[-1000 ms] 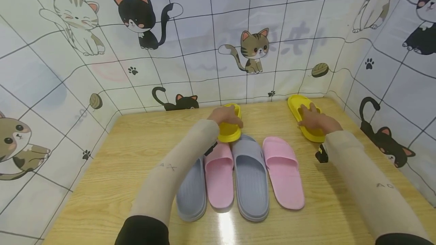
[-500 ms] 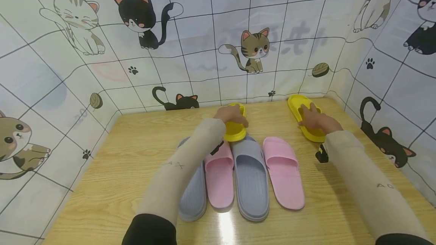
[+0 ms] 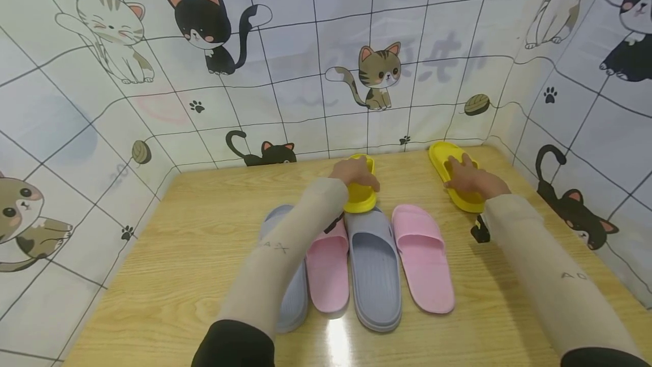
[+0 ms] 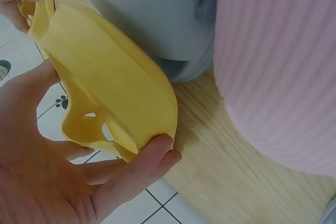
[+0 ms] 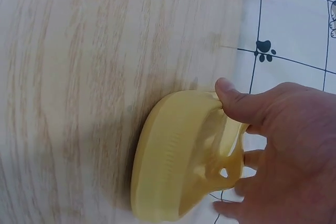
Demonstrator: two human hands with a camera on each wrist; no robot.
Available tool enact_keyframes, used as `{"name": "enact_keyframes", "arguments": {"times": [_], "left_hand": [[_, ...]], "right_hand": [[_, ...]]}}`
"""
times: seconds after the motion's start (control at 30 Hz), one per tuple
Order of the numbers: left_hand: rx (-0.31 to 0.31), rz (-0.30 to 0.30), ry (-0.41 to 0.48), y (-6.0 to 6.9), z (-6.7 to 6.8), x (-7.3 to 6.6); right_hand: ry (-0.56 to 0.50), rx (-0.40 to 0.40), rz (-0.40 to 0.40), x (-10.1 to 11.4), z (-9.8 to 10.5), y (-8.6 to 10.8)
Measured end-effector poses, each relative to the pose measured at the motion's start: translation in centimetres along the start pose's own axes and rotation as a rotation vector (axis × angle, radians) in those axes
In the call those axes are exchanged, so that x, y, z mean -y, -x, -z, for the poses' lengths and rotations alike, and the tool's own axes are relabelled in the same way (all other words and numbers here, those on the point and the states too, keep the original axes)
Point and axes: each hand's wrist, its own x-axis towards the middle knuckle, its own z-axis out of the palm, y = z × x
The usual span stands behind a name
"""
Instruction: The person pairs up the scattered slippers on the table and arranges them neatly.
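Observation:
My left hand (image 3: 355, 173) grips a yellow slipper (image 3: 360, 200) just behind the grey slipper (image 3: 376, 276); the left wrist view has the thumb and fingers of that hand (image 4: 68, 171) around the edge of the yellow slipper (image 4: 115, 77). At the back right, a second yellow slipper (image 3: 439, 152) lies slanted on the table, and my right hand (image 3: 474, 179) holds it. In the right wrist view the thumb of my right hand (image 5: 283, 145) presses the rim of this yellow slipper (image 5: 168, 156), fingers on its far side.
On the wooden table (image 3: 204, 231) a pink slipper (image 3: 328, 276), another pink slipper (image 3: 425, 265) and a second grey slipper (image 3: 294, 302), partly under my left sleeve, lie in a row with the first grey one. A cat-patterned wall covering (image 3: 285, 89) rises behind and at both sides.
My left hand has moved to the right with its yellow slipper, from behind the left pink slipper to behind the grey one. My right hand and its slipper have stayed in place.

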Motion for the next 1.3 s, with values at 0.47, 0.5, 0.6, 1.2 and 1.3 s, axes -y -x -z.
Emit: {"name": "enact_keyframes", "arguments": {"times": [0.47, 0.5, 0.6, 1.2, 1.3], "left_hand": [[-0.023, -0.026, -0.004, -0.7, -0.8, -1.1], [-0.023, -0.029, -0.012, -0.7, -0.9, -1.2], [-0.026, -0.040, -0.041, -0.8, -1.0, -1.6], [-0.085, -0.034, -0.095, -1.4, -2.4, -3.9], [-0.099, -0.051, -0.088, -1.1, -2.3, -4.1]], "right_hand": [[0.052, -0.066, 0.076, 0.0, 0.4, 0.3], [0.048, -0.060, 0.074, 0.1, 0.4, 0.4], [0.048, -0.040, 0.068, 0.3, 0.6, 0.6], [0.049, 0.016, 0.064, 0.1, 0.6, 0.1], [0.053, 0.008, 0.074, 0.3, 0.8, 0.3]]}}
